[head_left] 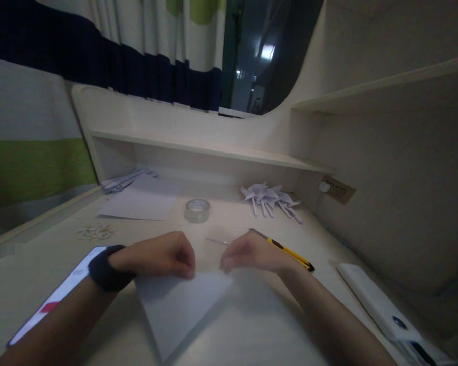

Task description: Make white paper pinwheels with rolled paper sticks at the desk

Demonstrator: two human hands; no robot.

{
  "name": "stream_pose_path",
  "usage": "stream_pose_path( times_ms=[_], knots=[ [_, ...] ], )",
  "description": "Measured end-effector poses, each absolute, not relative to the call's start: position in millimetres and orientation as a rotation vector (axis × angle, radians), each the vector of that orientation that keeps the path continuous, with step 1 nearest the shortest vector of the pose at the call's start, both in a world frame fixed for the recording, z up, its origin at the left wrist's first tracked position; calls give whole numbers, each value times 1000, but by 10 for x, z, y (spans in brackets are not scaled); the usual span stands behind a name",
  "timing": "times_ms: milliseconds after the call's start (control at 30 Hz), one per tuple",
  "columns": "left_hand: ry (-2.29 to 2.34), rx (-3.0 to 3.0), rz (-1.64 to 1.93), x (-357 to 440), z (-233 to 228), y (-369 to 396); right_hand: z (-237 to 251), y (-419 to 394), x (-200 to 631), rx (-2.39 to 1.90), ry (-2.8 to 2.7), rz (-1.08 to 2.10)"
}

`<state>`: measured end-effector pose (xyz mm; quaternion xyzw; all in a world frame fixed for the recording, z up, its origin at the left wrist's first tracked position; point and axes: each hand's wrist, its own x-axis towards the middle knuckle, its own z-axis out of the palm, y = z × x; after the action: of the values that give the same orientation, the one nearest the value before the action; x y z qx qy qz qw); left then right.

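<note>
A white sheet of paper [175,310] lies folded into a triangle on the pale desk [252,330], its point toward me. My left hand [158,254], with a black band at the wrist, has its curled fingers pressed on the top edge of the sheet. My right hand [252,252] presses the same edge just to the right. Both hands' fingertips pinch the fold.
A roll of clear tape [197,210] stands behind my hands. A yellow-and-black utility knife [290,251] lies by my right wrist. Folded paper pinwheels [270,199] sit at the back right, paper sheets [139,203] back left, a phone [57,292] left, a white device [377,305] right.
</note>
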<state>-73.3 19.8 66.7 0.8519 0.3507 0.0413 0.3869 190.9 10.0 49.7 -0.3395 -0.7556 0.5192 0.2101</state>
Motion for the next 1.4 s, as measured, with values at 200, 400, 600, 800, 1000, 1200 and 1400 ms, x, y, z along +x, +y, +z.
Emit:
stream_pose_path(
  times_ms=[200,400,600,800,1000,1200,1400],
  knots=[
    [851,2187,133,-637,614,168,419,20,1561,-1047,-2157,1403],
    [792,2217,157,-604,577,173,327,68,1526,-1139,-2151,1389],
    [745,2205,145,-648,560,190,345,15,1674,-1075,-2209,1399],
    [729,2178,183,-720,557,244,514,-98,2081,-979,-2285,1464],
    [751,2246,296,-691,494,300,473,-34,2179,-1012,-2039,1314],
    [802,2182,453,-597,320,364,272,-36,1842,-1205,-1871,1173],
    [725,2041,401,-656,366,348,211,23,2048,-1224,-1635,1241]
  ],
)
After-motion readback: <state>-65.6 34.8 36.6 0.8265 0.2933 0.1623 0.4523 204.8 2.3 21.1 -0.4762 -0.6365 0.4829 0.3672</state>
